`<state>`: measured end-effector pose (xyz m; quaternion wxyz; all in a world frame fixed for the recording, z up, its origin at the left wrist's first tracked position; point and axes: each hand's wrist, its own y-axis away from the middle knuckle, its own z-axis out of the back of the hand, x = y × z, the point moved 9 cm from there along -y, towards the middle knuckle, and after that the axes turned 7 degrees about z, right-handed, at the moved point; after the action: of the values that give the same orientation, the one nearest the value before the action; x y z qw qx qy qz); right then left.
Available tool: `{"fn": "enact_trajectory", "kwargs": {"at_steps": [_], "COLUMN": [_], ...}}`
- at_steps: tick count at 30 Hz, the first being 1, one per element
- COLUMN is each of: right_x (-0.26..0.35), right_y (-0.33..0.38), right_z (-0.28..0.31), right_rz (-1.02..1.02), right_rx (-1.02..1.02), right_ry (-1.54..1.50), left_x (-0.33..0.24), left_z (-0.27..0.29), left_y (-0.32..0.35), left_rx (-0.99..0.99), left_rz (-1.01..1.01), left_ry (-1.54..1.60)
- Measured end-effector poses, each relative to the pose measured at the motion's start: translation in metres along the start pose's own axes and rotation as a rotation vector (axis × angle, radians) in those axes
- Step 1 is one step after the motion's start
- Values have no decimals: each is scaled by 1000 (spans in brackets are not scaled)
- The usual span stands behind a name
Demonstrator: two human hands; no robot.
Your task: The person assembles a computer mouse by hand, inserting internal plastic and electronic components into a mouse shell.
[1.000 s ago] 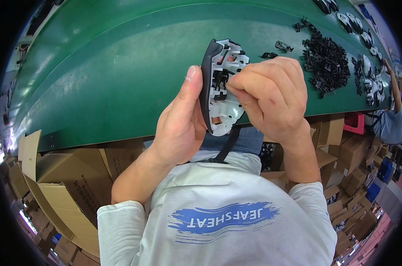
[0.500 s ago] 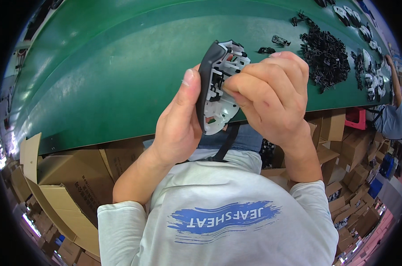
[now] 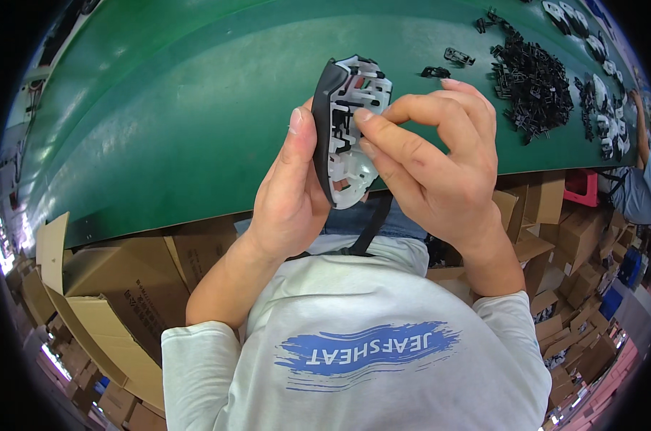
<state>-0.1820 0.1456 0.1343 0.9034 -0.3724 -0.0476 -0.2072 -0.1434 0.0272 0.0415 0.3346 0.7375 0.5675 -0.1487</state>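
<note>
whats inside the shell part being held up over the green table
The black-edged shell holds a white ribbed insert with slots and clips. The right hand presses its fingertips into the middle, covering that area; the left hand hides the shell's back.

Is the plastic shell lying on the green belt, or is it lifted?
Lifted. The left hand holds the plastic shell on edge above the green belt; the right hand fingertips press its white inside.
</note>
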Motion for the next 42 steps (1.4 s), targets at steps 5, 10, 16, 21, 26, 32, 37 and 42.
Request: {"fn": "enact_trajectory", "kwargs": {"at_steps": [5,10,16,21,26,32,37,42], "right_x": [-1,-10,-38,-54,-47,-43,-22,-11], "right_y": [1,5,13,21,17,19,18,19], "right_z": [-8,-12,-25,-37,-40,-42,-54,-64], "right_rz": [-28,-74,-353,-613,-558,-543,-496,-385], "right_rx": [52,148,3,-68,-123,-211,-54,-69], "right_ry": [-23,-157,-683,-873,-855,-788,-656,-436], "left_x": [7,10,11,-11,-12,-15,-16,-13], "left_z": [5,16,2,-4,6,25,39,42], "left_y": [-1,-3,0,7,5,1,4,11], "left_rx": [28,176,84,-14,-170,-321,-401,-406], "left_rz": [51,36,107,2,-43,-172,-258,-321], "left_ry": [144,183,205,-208,-358,-500,-558,-669]}}
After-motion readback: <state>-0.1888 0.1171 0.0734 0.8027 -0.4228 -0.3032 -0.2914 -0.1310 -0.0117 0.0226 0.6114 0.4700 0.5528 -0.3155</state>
